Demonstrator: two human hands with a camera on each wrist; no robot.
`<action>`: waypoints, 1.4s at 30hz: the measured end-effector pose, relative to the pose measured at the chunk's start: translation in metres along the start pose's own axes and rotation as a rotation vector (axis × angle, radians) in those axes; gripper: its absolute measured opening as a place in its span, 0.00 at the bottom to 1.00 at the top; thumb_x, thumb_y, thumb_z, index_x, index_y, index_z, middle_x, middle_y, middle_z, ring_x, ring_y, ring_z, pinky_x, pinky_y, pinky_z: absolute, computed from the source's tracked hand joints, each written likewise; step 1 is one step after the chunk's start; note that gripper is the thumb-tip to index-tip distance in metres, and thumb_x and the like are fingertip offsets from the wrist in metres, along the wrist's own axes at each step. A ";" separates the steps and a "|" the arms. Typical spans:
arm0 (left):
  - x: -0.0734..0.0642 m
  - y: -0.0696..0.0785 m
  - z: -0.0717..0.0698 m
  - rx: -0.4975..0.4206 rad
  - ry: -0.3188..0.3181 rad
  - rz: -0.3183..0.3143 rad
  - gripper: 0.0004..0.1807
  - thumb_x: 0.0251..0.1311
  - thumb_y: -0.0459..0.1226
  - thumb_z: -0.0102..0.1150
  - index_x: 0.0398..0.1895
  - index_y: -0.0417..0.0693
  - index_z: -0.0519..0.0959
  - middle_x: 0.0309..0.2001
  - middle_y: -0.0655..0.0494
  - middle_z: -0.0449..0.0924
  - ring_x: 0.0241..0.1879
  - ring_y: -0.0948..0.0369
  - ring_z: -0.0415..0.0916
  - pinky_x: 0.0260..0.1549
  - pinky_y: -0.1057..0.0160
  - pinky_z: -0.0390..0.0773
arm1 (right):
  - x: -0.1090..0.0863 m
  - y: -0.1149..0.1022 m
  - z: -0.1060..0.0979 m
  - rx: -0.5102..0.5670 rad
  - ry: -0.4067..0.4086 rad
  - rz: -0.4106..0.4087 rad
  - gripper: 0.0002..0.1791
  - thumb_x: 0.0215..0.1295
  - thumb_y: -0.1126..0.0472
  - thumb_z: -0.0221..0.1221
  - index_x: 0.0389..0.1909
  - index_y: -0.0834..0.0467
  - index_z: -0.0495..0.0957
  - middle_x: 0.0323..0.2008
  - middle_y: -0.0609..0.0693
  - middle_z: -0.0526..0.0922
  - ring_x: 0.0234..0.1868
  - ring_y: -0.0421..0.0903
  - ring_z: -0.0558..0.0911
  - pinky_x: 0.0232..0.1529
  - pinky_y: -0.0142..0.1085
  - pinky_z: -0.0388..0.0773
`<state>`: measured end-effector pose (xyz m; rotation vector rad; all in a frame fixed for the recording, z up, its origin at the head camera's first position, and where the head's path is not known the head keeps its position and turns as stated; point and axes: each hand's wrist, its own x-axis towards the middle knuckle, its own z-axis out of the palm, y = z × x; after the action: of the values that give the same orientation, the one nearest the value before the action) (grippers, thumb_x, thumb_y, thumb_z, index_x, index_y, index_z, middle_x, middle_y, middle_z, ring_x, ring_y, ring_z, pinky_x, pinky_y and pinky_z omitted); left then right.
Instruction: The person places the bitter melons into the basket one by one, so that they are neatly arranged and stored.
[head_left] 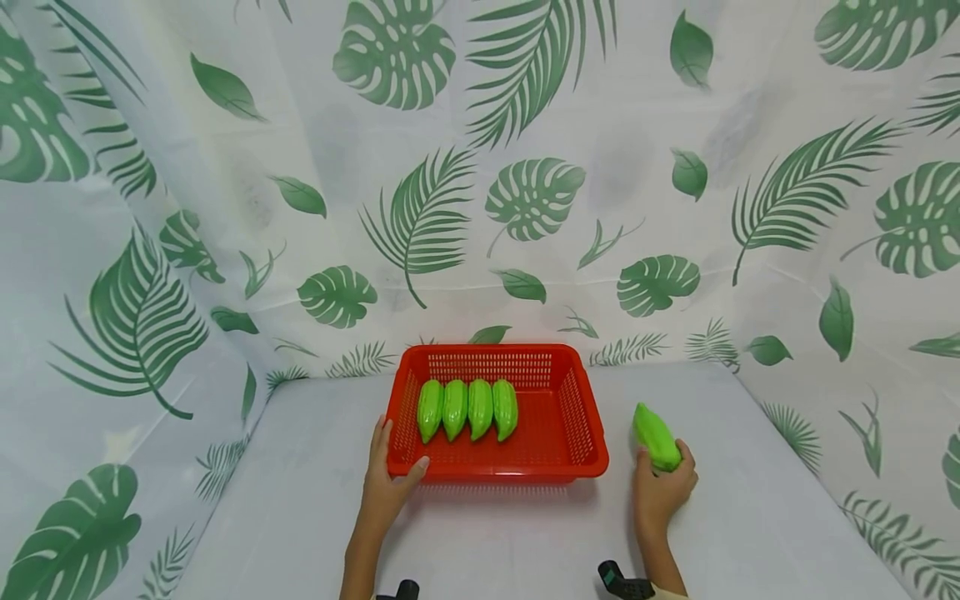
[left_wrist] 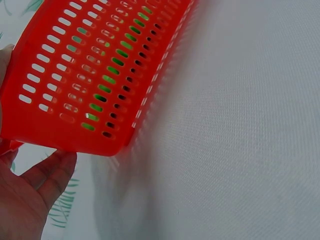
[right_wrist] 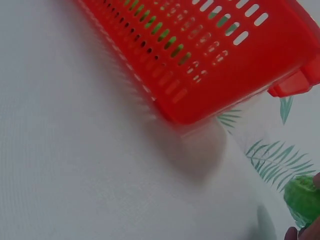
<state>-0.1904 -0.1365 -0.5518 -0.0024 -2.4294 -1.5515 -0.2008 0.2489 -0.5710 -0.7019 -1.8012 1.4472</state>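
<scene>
A red plastic basket [head_left: 536,427] with slotted walls stands on the table in the head view. Inside it, along the left half, several bright green, ribbed, elongated fruits [head_left: 480,408] lie side by side. My left hand [head_left: 386,492] grips the basket's near left corner, thumb on the front rim and fingers along the left side; in the left wrist view its fingers [left_wrist: 57,175] meet the basket's end. To the right of the basket, my right hand [head_left: 663,496] holds another such green fruit [head_left: 651,432], its tip pointing away. The right wrist view catches only part of that fruit [right_wrist: 301,200].
White cloth covers the table [head_left: 510,542]. Behind and at both sides rise white curtains [head_left: 465,308] printed with green leaves. A dark strap-like wrist device [head_left: 626,581] sits on the right wrist, with another [head_left: 407,589] by the left.
</scene>
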 end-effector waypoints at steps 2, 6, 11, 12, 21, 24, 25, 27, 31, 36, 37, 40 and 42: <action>0.000 0.000 0.000 0.007 -0.001 -0.003 0.50 0.58 0.49 0.66 0.78 0.50 0.49 0.79 0.55 0.41 0.78 0.47 0.42 0.69 0.39 0.56 | -0.001 -0.001 -0.001 0.011 -0.011 -0.001 0.33 0.64 0.63 0.60 0.68 0.63 0.61 0.61 0.65 0.65 0.63 0.58 0.63 0.65 0.51 0.57; 0.000 0.000 0.000 0.007 -0.007 -0.009 0.50 0.59 0.49 0.65 0.78 0.51 0.48 0.79 0.55 0.40 0.78 0.47 0.42 0.69 0.40 0.56 | 0.000 -0.004 -0.002 0.057 -0.008 0.014 0.33 0.65 0.59 0.61 0.69 0.60 0.60 0.58 0.53 0.67 0.58 0.46 0.67 0.58 0.35 0.65; 0.000 0.002 -0.001 -0.003 -0.008 -0.018 0.50 0.58 0.51 0.66 0.78 0.52 0.48 0.80 0.56 0.40 0.78 0.48 0.41 0.69 0.41 0.56 | 0.005 -0.014 -0.002 0.128 0.002 0.020 0.33 0.66 0.55 0.61 0.68 0.56 0.61 0.50 0.35 0.65 0.51 0.33 0.66 0.43 0.22 0.67; -0.001 0.003 -0.001 -0.003 -0.009 -0.017 0.50 0.58 0.50 0.66 0.78 0.52 0.48 0.80 0.56 0.40 0.78 0.48 0.41 0.69 0.41 0.56 | 0.006 -0.016 -0.002 0.138 -0.001 0.016 0.33 0.66 0.55 0.61 0.68 0.56 0.60 0.50 0.33 0.64 0.51 0.32 0.65 0.43 0.22 0.67; 0.001 0.001 -0.001 0.006 -0.001 -0.010 0.50 0.58 0.49 0.66 0.78 0.52 0.49 0.79 0.55 0.40 0.78 0.48 0.42 0.69 0.42 0.58 | 0.022 -0.035 0.000 0.323 -0.016 -0.031 0.32 0.66 0.60 0.61 0.68 0.58 0.60 0.55 0.41 0.70 0.60 0.41 0.69 0.49 0.18 0.71; 0.001 -0.001 0.000 0.012 0.000 -0.010 0.50 0.58 0.50 0.66 0.78 0.51 0.49 0.79 0.53 0.41 0.78 0.47 0.43 0.68 0.41 0.59 | 0.024 -0.037 0.000 0.366 0.007 -0.025 0.30 0.66 0.59 0.61 0.67 0.58 0.63 0.54 0.41 0.71 0.58 0.40 0.70 0.50 0.18 0.72; 0.000 -0.001 0.000 0.011 0.001 -0.012 0.50 0.58 0.50 0.66 0.78 0.51 0.49 0.79 0.53 0.41 0.78 0.47 0.43 0.68 0.41 0.59 | 0.024 -0.038 0.000 0.391 0.009 -0.016 0.30 0.66 0.59 0.61 0.67 0.58 0.63 0.53 0.41 0.71 0.57 0.40 0.71 0.50 0.18 0.73; 0.000 -0.001 0.000 0.004 0.000 -0.016 0.50 0.57 0.49 0.66 0.78 0.51 0.49 0.79 0.53 0.41 0.78 0.47 0.43 0.67 0.41 0.60 | 0.023 -0.038 -0.001 0.446 0.012 0.009 0.29 0.67 0.57 0.61 0.66 0.57 0.64 0.51 0.43 0.71 0.53 0.39 0.73 0.46 0.19 0.76; -0.001 0.000 0.001 -0.006 -0.006 -0.023 0.51 0.56 0.50 0.67 0.78 0.53 0.48 0.79 0.54 0.41 0.78 0.48 0.42 0.67 0.42 0.60 | 0.025 -0.035 -0.003 0.488 0.006 0.055 0.30 0.68 0.53 0.59 0.68 0.55 0.61 0.51 0.43 0.69 0.49 0.39 0.75 0.39 0.19 0.79; -0.001 0.002 0.000 -0.002 -0.013 -0.021 0.52 0.56 0.52 0.66 0.78 0.53 0.48 0.80 0.55 0.40 0.78 0.48 0.42 0.68 0.41 0.59 | 0.030 -0.031 -0.006 0.554 0.032 0.122 0.29 0.69 0.50 0.58 0.67 0.55 0.62 0.52 0.43 0.70 0.52 0.39 0.75 0.36 0.21 0.81; -0.001 0.002 0.000 -0.001 -0.013 -0.020 0.52 0.56 0.52 0.66 0.78 0.53 0.48 0.80 0.54 0.40 0.78 0.48 0.42 0.68 0.41 0.59 | 0.030 -0.032 -0.007 0.581 0.039 0.147 0.29 0.69 0.50 0.57 0.66 0.54 0.63 0.52 0.44 0.70 0.52 0.40 0.74 0.35 0.22 0.81; -0.001 0.001 -0.001 -0.001 -0.011 -0.016 0.51 0.57 0.51 0.66 0.78 0.52 0.48 0.79 0.55 0.40 0.78 0.48 0.42 0.68 0.41 0.59 | 0.033 -0.037 -0.010 0.676 0.036 0.256 0.26 0.71 0.47 0.53 0.65 0.51 0.63 0.50 0.44 0.69 0.53 0.39 0.73 0.29 0.26 0.82; -0.002 0.001 0.000 -0.004 -0.011 -0.018 0.50 0.57 0.50 0.66 0.78 0.52 0.48 0.79 0.56 0.40 0.78 0.48 0.42 0.68 0.41 0.59 | 0.035 -0.040 -0.013 0.752 0.015 0.335 0.26 0.72 0.44 0.49 0.65 0.49 0.61 0.50 0.46 0.68 0.52 0.42 0.74 0.27 0.30 0.82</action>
<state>-0.1887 -0.1363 -0.5512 0.0103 -2.4412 -1.5686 -0.2106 0.2748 -0.5236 -0.6166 -1.0090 2.1454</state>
